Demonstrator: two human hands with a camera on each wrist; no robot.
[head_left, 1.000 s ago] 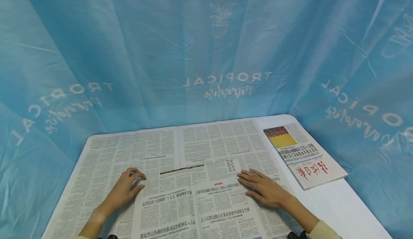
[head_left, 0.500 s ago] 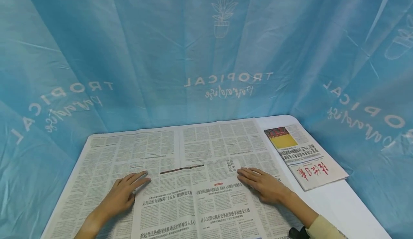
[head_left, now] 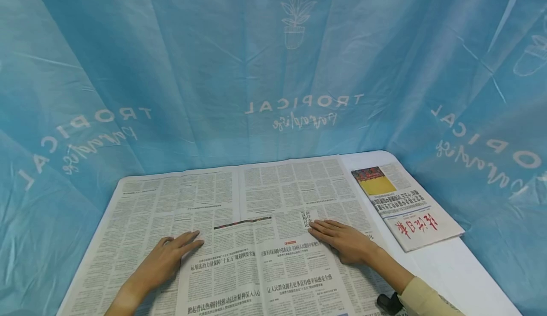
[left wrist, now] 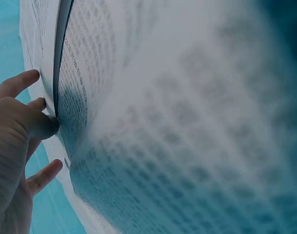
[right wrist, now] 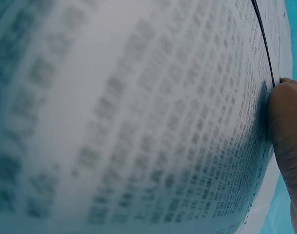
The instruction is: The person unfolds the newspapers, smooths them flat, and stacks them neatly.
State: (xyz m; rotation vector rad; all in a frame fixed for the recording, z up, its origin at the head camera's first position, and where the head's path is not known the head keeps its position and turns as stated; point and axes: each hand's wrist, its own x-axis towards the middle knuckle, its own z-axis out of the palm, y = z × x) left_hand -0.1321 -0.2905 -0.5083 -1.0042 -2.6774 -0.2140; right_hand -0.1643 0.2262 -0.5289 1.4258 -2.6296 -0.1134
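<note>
A smaller newspaper (head_left: 260, 273) lies spread over larger newspaper sheets (head_left: 205, 188) on the table. At its left edge is my left hand (head_left: 164, 261), fingers extended toward the page. In the left wrist view the fingers of this left hand (left wrist: 17, 126) are spread, with the thumb tip right at the paper's edge. My right hand (head_left: 342, 241) rests over the smaller newspaper's upper right edge with its fingers straight and together. The right wrist view shows part of the right hand (right wrist: 287, 122) at the sheet's edge; its other fingers are hidden there.
A folded newspaper (head_left: 406, 207) with red lettering and a yellow picture lies at the right of the white table (head_left: 461, 268). Blue curtains (head_left: 256, 69) hang behind the table and on both sides. A black strap piece (head_left: 388, 302) sits by the right sleeve.
My left hand has turned palm down and moved slightly right, its fingers extending over the smaller newspaper's left edge. My right hand has shifted slightly left. The smaller newspaper stays spread.
</note>
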